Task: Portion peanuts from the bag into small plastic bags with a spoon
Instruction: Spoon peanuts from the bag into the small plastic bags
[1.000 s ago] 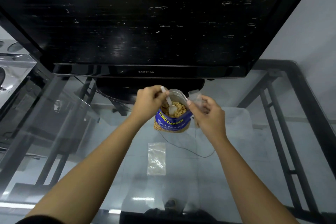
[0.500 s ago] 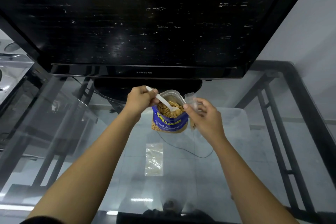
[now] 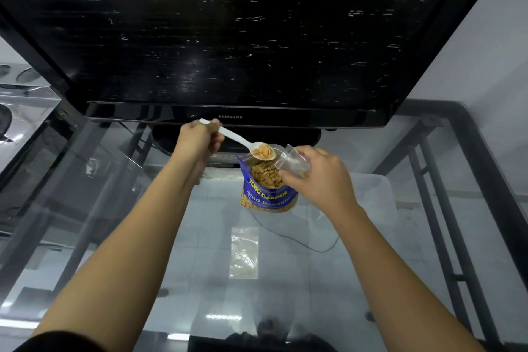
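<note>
Near the far edge of the glass desk you have one blue peanut bag standing open, one white spoon and two small plastic bags. One flat bag lies at the desk's middle. A black Samsung TV stands behind, grey wall at right. Your left hand grips the spoon handle, its bowl full of peanuts over the open bag. Your right hand pinches the other small bag just beside the spoon.

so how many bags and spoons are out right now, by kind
blue peanut bag: 1, open, standing on the glass table
small clear plastic bags: 2, one held in the right hand, one lying flat on the table
white plastic spoon: 1, loaded with peanuts, held in the left hand
total: 4
</note>
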### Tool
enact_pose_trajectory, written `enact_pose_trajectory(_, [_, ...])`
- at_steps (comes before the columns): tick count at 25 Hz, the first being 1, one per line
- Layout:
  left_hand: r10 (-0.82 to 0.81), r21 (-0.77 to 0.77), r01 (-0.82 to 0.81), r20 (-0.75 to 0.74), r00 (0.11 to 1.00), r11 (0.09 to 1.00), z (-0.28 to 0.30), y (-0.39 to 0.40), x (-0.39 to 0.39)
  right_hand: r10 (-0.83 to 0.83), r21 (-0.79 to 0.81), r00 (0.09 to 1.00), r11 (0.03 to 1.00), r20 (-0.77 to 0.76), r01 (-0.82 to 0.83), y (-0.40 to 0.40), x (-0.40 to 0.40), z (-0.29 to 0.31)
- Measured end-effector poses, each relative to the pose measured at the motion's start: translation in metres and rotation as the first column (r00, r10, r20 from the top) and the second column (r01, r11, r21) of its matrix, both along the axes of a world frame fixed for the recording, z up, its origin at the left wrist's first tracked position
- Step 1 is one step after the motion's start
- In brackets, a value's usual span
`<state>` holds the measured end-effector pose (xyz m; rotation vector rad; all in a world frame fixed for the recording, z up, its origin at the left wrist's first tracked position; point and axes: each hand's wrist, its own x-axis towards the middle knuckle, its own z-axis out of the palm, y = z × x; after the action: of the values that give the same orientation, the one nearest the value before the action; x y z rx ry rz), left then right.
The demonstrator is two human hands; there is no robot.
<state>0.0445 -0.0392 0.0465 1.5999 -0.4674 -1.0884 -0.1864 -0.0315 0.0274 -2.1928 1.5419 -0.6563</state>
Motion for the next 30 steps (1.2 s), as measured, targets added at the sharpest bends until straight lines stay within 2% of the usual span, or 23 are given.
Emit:
enact_pose_trajectory(3, [-0.066,-0.039,0.069,0.075,0.995,0.997,0.021,-0.004,-0.008,-0.007,0.025,0.997,1.0,0.076,0.005,0.003,0.009,-0.001])
enact_pose_trajectory(5, [-0.182,-0.082,0.205,0.229,0.956,0.975,0.036,-0.001,-0.021,-0.049,0.095,0.981,0.995,0.189,0.031,0.007,0.016,-0.002])
enact_pose_trajectory(6, [-0.249,-0.106,0.307,0.369,0.895,0.946,0.044,0.002,-0.028,-0.083,0.141,0.961,0.989,0.262,0.047,0.01,0.019,-0.003])
enact_pose_trajectory(7, [-0.294,-0.119,0.413,0.529,0.796,0.903,0.054,0.006,-0.035,-0.118,0.192,0.929,0.98,0.349,0.053,0.012,0.021,-0.003])
enact_pose_trajectory(9, [-0.272,-0.127,0.562,0.774,0.571,0.818,0.075,0.014,-0.047,-0.165,0.293,0.823,0.956,0.544,-0.002,0.016,0.022,-0.004])
enact_pose_trajectory(10, [-0.237,-0.131,0.601,0.836,0.494,0.789,0.085,0.018,-0.051,-0.173,0.326,0.759,0.944,0.628,-0.055,0.017,0.022,-0.005])
enact_pose_trajectory(12, [-0.193,-0.144,0.633,0.88,0.433,0.761,0.097,0.022,-0.055,-0.156,0.331,0.664,0.932,0.731,-0.145,0.018,0.02,-0.006])
enact_pose_trajectory(13, [-0.186,-0.152,0.634,0.882,0.434,0.758,0.1,0.022,-0.055,-0.141,0.318,0.645,0.934,0.751,-0.166,0.018,0.019,-0.006])
enact_pose_trajectory(15, [-0.165,-0.195,0.602,0.856,0.49,0.775,0.102,0.021,-0.048,-0.118,0.297,0.651,0.939,0.75,-0.171,0.017,0.016,-0.006])
enact_pose_trajectory(17, [-0.092,-0.292,0.507,0.792,0.603,0.811,0.101,0.017,-0.036,-0.111,0.289,0.675,0.944,0.729,-0.157,0.018,0.01,-0.006])
enact_pose_trajectory(19, [-0.012,-0.392,0.364,0.665,0.746,0.845,0.09,0.01,-0.023,-0.113,0.281,0.683,0.949,0.722,-0.14,0.021,0.001,-0.006])
enact_pose_trajectory(20, [-0.012,-0.389,0.31,0.606,0.795,0.867,0.079,0.008,-0.022,-0.11,0.265,0.683,0.956,0.722,-0.125,0.023,-0.004,-0.007])
enact_pose_trajectory(22, [-0.127,-0.225,0.308,0.58,0.804,0.924,0.042,0.006,-0.029,-0.086,0.216,0.691,0.971,0.717,-0.102,0.03,-0.012,-0.006])
enact_pose_trajectory(25, [-0.335,0.051,0.378,0.581,0.742,0.924,-0.012,0.012,-0.04,-0.077,0.205,0.71,0.974,0.7,-0.096,0.04,-0.021,-0.009])
enact_pose_trajectory(27, [-0.302,0.083,0.312,0.566,0.767,0.947,-0.031,0.021,-0.039,-0.123,0.257,0.713,0.963,0.691,-0.082,0.053,-0.031,-0.019])
enact_pose_trajectory(30, [-0.11,-0.008,0.138,0.565,0.818,0.99,-0.063,0.055,-0.038,-0.226,0.376,0.726,0.925,0.65,-0.049,0.086,-0.05,-0.052])
